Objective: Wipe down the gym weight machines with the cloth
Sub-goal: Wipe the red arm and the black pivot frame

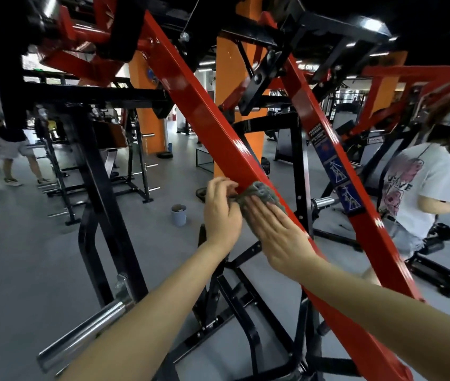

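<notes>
Your left grip (222, 213) is pinching the cloth (262, 192) while your right grip (276, 229), fingers straight, is pressing it onto the red beam (218, 127); mid-wipe, you are likely needing a steady slide onward.

Open gap left of the red beam (202, 105), black upright (101, 166) beyond; second red beam (375, 243) close on the right.

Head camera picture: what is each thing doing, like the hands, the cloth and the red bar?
left hand, fingers curled, gripping the cloth by its edge
right hand, flat, pressing on the cloth
cloth, bunched against the red bar
red bar, slanted, shiny
small bucket, upright on the floor
</notes>
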`<state>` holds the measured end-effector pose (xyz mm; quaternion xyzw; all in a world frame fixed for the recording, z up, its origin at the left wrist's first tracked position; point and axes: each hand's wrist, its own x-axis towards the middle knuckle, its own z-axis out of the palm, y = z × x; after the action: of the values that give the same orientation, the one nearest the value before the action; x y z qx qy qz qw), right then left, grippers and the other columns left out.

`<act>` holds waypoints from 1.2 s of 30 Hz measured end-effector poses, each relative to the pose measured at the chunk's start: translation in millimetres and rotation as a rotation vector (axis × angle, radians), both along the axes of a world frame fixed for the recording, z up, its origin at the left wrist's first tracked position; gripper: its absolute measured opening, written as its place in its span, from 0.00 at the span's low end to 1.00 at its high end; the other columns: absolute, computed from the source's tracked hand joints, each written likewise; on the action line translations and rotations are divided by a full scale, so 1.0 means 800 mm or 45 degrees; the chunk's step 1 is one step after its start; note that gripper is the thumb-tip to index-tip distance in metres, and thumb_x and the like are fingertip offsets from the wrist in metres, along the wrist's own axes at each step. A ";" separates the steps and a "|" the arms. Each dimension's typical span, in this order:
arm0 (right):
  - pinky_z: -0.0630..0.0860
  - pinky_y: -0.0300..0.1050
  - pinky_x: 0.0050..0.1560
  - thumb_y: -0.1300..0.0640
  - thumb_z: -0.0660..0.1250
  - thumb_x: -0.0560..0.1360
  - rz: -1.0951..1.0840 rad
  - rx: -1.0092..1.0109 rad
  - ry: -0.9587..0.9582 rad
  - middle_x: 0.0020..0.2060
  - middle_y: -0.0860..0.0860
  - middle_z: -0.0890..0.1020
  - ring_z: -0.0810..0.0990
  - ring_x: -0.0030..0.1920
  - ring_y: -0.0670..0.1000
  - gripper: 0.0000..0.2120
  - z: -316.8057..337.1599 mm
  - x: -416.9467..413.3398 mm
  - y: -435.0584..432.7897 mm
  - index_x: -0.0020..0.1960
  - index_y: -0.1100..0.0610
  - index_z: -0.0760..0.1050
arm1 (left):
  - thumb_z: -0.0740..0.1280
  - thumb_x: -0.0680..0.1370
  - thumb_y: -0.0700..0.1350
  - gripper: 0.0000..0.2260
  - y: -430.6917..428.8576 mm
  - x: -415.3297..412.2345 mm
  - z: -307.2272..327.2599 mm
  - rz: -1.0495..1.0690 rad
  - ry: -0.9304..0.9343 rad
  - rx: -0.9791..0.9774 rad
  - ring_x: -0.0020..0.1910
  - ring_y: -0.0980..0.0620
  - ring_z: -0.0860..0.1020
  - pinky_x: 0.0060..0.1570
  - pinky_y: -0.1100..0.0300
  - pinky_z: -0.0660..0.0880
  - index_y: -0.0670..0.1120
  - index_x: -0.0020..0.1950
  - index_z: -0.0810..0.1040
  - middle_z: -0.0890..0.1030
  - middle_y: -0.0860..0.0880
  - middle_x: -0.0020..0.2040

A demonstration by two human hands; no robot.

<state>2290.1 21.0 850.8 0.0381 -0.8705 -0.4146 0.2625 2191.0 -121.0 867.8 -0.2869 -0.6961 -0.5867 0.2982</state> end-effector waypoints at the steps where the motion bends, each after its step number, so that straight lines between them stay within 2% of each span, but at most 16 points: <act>1: 0.38 0.60 0.82 0.54 0.39 0.81 0.013 -0.021 -0.031 0.81 0.66 0.34 0.33 0.82 0.63 0.33 -0.022 0.022 0.016 0.81 0.67 0.32 | 0.62 0.73 0.29 0.19 0.008 0.006 -0.003 -0.019 0.002 -0.003 0.61 0.56 0.74 0.61 0.59 0.75 0.45 0.59 0.77 0.73 0.52 0.63; 4: 0.42 0.60 0.83 0.56 0.41 0.80 0.079 -0.114 -0.076 0.83 0.63 0.41 0.39 0.83 0.61 0.34 -0.085 0.080 0.053 0.83 0.65 0.38 | 0.61 0.73 0.28 0.21 0.025 0.019 -0.015 -0.036 0.016 -0.009 0.60 0.53 0.74 0.61 0.58 0.74 0.46 0.61 0.76 0.71 0.52 0.63; 7: 0.40 0.60 0.82 0.54 0.47 0.78 0.079 -0.119 -0.132 0.83 0.63 0.44 0.42 0.84 0.61 0.37 -0.110 0.105 0.061 0.84 0.64 0.41 | 0.61 0.72 0.28 0.22 0.032 0.027 -0.025 -0.060 -0.008 0.010 0.62 0.53 0.73 0.65 0.59 0.73 0.46 0.63 0.75 0.70 0.53 0.64; 10: 0.39 0.61 0.82 0.55 0.44 0.81 0.077 -0.133 -0.119 0.82 0.63 0.38 0.37 0.83 0.62 0.35 -0.087 0.083 0.042 0.83 0.65 0.35 | 0.62 0.73 0.28 0.23 0.030 0.035 -0.034 -0.093 -0.029 0.003 0.64 0.54 0.73 0.66 0.61 0.72 0.47 0.64 0.75 0.70 0.53 0.64; 15: 0.30 0.61 0.80 0.51 0.43 0.83 -0.107 -0.043 0.007 0.78 0.67 0.29 0.28 0.80 0.64 0.36 -0.021 0.011 -0.019 0.78 0.68 0.26 | 0.61 0.72 0.27 0.23 0.018 0.032 -0.031 -0.069 -0.038 0.019 0.62 0.54 0.74 0.65 0.58 0.74 0.46 0.62 0.75 0.72 0.53 0.63; 17: 0.32 0.62 0.80 0.50 0.42 0.83 -0.148 -0.035 0.012 0.77 0.69 0.29 0.28 0.79 0.66 0.36 -0.010 -0.004 -0.036 0.77 0.69 0.26 | 0.61 0.72 0.28 0.21 0.015 0.033 -0.028 -0.037 -0.057 0.015 0.62 0.54 0.74 0.64 0.58 0.75 0.46 0.61 0.75 0.72 0.53 0.62; 19: 0.35 0.61 0.81 0.51 0.42 0.83 -0.162 -0.056 0.010 0.78 0.69 0.29 0.28 0.79 0.66 0.35 -0.010 -0.003 -0.038 0.78 0.68 0.26 | 0.61 0.72 0.29 0.21 0.014 0.038 -0.030 -0.005 -0.070 -0.004 0.62 0.56 0.74 0.64 0.63 0.73 0.46 0.62 0.75 0.73 0.53 0.63; 22: 0.36 0.59 0.82 0.52 0.40 0.83 -0.185 -0.078 -0.037 0.78 0.67 0.29 0.28 0.80 0.64 0.34 -0.030 0.029 -0.016 0.79 0.67 0.26 | 0.62 0.72 0.29 0.22 0.020 0.051 -0.039 -0.010 -0.067 -0.055 0.63 0.56 0.74 0.65 0.66 0.71 0.45 0.63 0.75 0.73 0.52 0.63; 26: 0.32 0.59 0.81 0.56 0.36 0.79 -0.200 -0.179 -0.149 0.79 0.64 0.29 0.27 0.80 0.62 0.34 -0.102 0.108 0.030 0.81 0.64 0.29 | 0.61 0.73 0.28 0.23 0.040 0.084 -0.065 -0.068 -0.067 -0.138 0.64 0.55 0.74 0.67 0.65 0.70 0.46 0.64 0.75 0.73 0.52 0.63; 28: 0.30 0.59 0.80 0.56 0.40 0.80 -0.226 -0.271 -0.214 0.79 0.63 0.28 0.26 0.80 0.61 0.35 -0.146 0.161 0.055 0.81 0.63 0.28 | 0.61 0.74 0.28 0.23 0.051 0.102 -0.078 -0.113 -0.083 -0.165 0.64 0.55 0.74 0.67 0.67 0.70 0.46 0.64 0.75 0.72 0.52 0.63; 31: 0.35 0.61 0.81 0.53 0.49 0.83 -0.269 -0.288 -0.388 0.78 0.63 0.26 0.24 0.78 0.62 0.38 -0.196 0.228 0.086 0.80 0.63 0.26 | 0.61 0.75 0.28 0.23 0.059 0.123 -0.091 -0.140 -0.097 -0.207 0.65 0.56 0.74 0.67 0.69 0.68 0.46 0.66 0.74 0.71 0.52 0.65; 36: 0.33 0.62 0.80 0.51 0.49 0.84 -0.243 -0.222 -0.427 0.77 0.64 0.25 0.23 0.78 0.64 0.38 -0.188 0.239 0.095 0.80 0.64 0.27 | 0.61 0.76 0.30 0.25 0.061 0.159 -0.105 -0.175 -0.213 -0.328 0.68 0.56 0.73 0.67 0.64 0.71 0.48 0.70 0.72 0.71 0.54 0.68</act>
<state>2481.6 96.6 700.1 0.0011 -0.9342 -0.3486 0.0756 2318.6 -72.0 784.0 -0.3197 -0.7667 -0.5335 0.1592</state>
